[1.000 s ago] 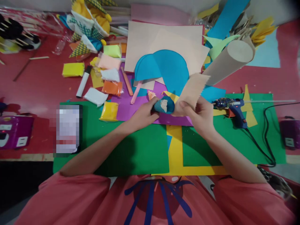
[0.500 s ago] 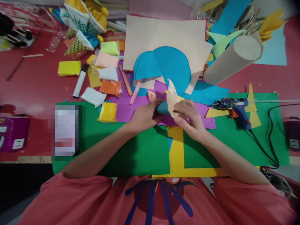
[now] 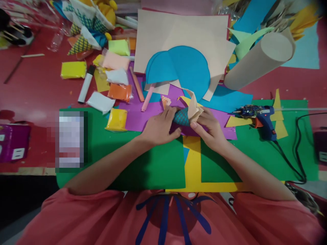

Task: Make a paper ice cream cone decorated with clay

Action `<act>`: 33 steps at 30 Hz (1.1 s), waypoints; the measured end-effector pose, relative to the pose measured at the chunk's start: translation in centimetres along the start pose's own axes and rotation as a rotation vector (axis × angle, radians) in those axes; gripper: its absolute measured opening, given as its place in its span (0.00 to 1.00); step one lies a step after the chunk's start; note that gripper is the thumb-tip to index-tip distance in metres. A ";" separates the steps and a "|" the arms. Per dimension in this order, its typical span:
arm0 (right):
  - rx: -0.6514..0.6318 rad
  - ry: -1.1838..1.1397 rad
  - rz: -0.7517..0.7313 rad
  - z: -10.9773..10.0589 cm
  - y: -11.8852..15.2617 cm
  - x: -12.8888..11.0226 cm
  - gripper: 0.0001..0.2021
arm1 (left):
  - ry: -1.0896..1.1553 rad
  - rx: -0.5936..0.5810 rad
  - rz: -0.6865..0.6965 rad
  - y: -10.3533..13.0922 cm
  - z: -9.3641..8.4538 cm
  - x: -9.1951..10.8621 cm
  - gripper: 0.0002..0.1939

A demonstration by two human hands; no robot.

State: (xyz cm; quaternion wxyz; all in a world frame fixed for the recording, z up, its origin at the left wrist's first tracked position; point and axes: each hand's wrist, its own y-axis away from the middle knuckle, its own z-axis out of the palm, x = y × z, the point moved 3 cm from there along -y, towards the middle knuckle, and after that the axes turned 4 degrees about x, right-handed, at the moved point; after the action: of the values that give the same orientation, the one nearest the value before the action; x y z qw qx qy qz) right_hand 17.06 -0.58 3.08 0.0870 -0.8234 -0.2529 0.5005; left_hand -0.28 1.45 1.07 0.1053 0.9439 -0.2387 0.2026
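A small teal cone with a crosshatched pattern (image 3: 181, 117) lies sideways between my hands. My left hand (image 3: 158, 126) curls its fingers round the cone's left end, the thumb lifted a little away. With thumb and fingers, my right hand (image 3: 211, 131) pinches a cream foam sheet piece (image 3: 194, 110) at the cone's right end. The cream piece stands up with a curled tip. A curved yellow strip (image 3: 187, 100) shows behind it. By my left fingertips sits a small orange-striped piece (image 3: 166, 101). A purple sheet (image 3: 138, 119) lies beneath the hands.
On the right, a blue glue gun (image 3: 267, 122) lies on a green sheet (image 3: 296, 153), its cord trailing down. A cream foam roll (image 3: 255, 64) is behind it. Blue rounded cutouts (image 3: 190, 71) lie ahead. Clay packets (image 3: 116, 119), a marker (image 3: 86, 84) and a pixelated rectangle (image 3: 70, 139) are left.
My left thumb has moved out from the cone. The cream piece has turned and is bunched closer against the cone under my right fingers. The view has shifted slightly.
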 end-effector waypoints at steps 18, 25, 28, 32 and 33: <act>0.057 -0.114 0.126 0.0 -0.1 0.5 0.15 | 0.023 0.176 0.038 0.0 0.4 -1.1 0.27; -0.246 -0.046 0.232 0.1 -0.2 -0.1 0.15 | 0.083 0.170 0.154 0.1 0.7 -1.2 0.25; -0.251 0.008 0.228 0.2 -0.2 -0.2 0.16 | 0.080 0.184 0.150 0.0 0.8 -1.4 0.25; -0.190 -0.041 0.307 0.3 -0.1 0.1 0.20 | 0.080 0.176 0.120 -0.1 0.9 -1.4 0.24; -0.177 -0.078 0.335 0.3 -0.1 0.2 0.20 | 0.082 0.169 0.104 -0.1 0.9 -1.4 0.23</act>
State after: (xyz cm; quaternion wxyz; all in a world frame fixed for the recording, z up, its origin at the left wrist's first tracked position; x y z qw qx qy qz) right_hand 16.80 -0.42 2.78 -0.0801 -0.8385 -0.1584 0.5151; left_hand -1.04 1.85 -0.32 0.0243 0.9268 -0.2647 0.2655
